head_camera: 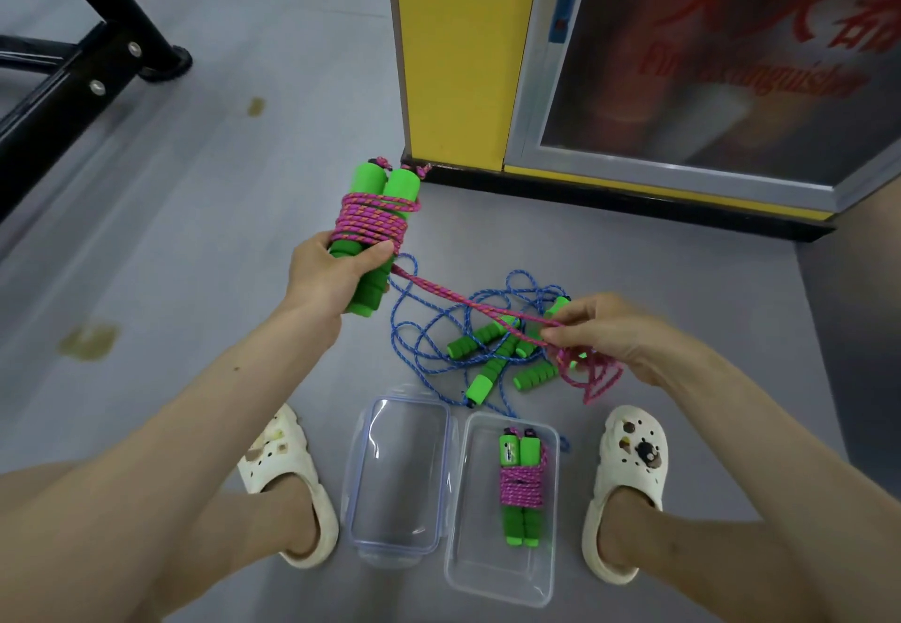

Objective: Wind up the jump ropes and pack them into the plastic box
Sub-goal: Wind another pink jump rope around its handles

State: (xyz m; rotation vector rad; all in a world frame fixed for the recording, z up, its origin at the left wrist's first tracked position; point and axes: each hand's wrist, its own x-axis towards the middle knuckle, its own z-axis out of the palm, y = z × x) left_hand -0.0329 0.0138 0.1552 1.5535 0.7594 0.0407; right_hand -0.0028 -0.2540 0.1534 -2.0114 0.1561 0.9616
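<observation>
Nearest, between the feet, the clear plastic box (487,569) lies open, one wound pink rope bundle (522,486) inside and its clear lid (395,471) just left. Just beyond, blue cord jump ropes (429,330) lie tangled on the floor. Above them the right hand (619,334) pinches the limp, light tail of the pink braided jump rope (373,217), best kept taut, while farther left the left hand (331,276) clamps its soft, grippy green foam handles (400,186).

Bright, even indoor light falls from overhead, leaving only soft shadows on the grey floor (205,242). Glare streaks the clear lid (397,469) below the hands. Wide-angle distortion bends the edges; the cabinet glass (721,51) beyond the hands looks smeared.
</observation>
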